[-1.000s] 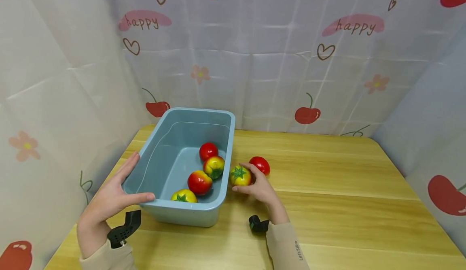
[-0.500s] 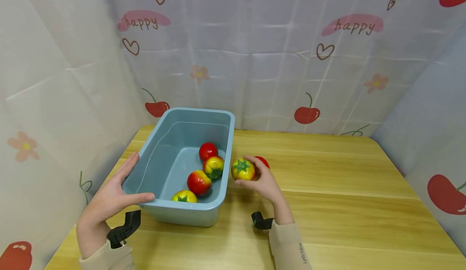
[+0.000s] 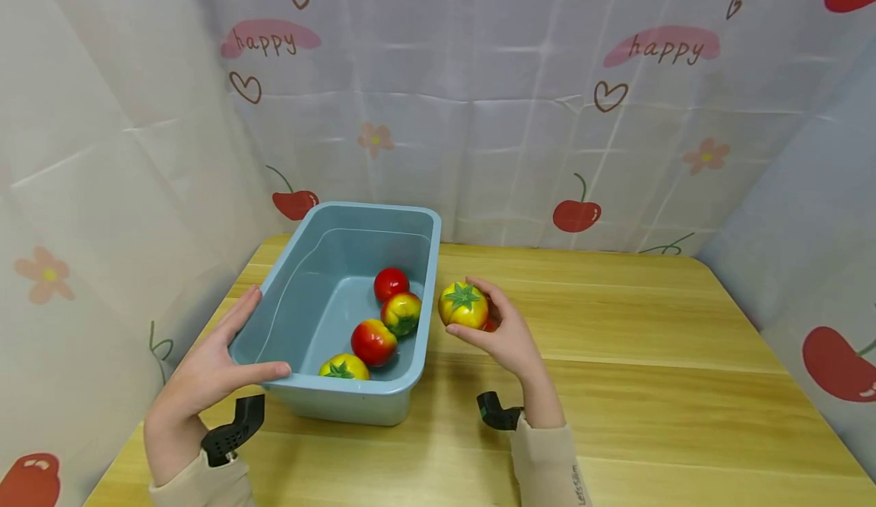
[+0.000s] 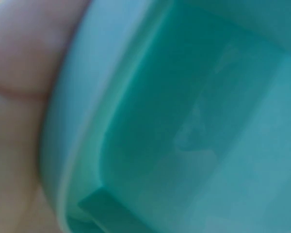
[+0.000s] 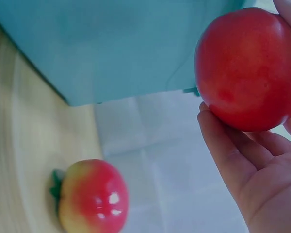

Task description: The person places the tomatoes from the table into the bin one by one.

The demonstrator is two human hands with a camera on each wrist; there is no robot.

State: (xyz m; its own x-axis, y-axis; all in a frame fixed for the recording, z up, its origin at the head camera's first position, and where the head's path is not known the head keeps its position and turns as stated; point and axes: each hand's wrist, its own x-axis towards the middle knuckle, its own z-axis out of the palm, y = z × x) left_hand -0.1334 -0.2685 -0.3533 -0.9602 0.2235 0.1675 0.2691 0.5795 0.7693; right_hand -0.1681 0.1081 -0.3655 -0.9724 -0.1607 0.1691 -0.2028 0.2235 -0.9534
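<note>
In the head view, my right hand pinches a yellow-and-red tomato with a green star-shaped top, just right of the bin's rim. Its red underside faces the right wrist camera. My left hand rests against the near left corner of the blue bin, thumb along the front rim and fingers straight along the left side. The left wrist view shows that hand pressed against the outside of the rim. Another tomato lies on the table, mostly hidden behind my right hand in the head view.
Several tomatoes lie along the right side inside the bin, a red one farthest back and a yellow one nearest. The wooden table extends right. A printed curtain hangs behind it.
My right hand has lifted the tomato up from the table and moved slightly right and away. It now covers most of the red tomato behind. The left hand and bin stay put.
</note>
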